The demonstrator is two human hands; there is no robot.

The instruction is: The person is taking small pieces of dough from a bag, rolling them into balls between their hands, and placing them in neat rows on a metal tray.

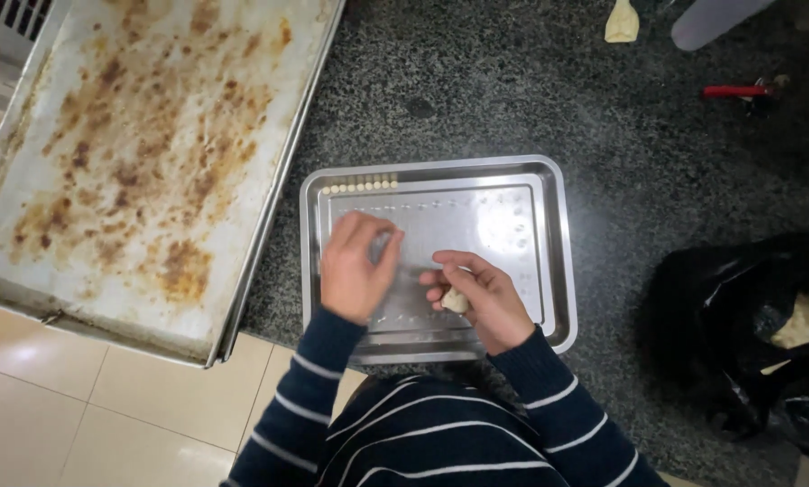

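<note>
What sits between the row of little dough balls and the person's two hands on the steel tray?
Only bare shiny tray floor lies between the dough balls and the left hand and right hand, seen from the head view.

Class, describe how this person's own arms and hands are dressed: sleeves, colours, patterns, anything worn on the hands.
Both arms wear long dark navy sleeves with thin white horizontal stripes, ending in plain dark ribbed cuffs at the wrists. The left hand and right hand are bare: no gloves, and no rings or watch can be made out.

Light: even, fairly bright, cast from overhead.
Glare: soft white sheen is seen on the steel tray (556,261).
Shadows: faint, thrown beneath the hands.
Sharpness: slight softness throughout; the black bag (738,334) is underexposed.
Edges: wide-angle bending is noticed.
</note>
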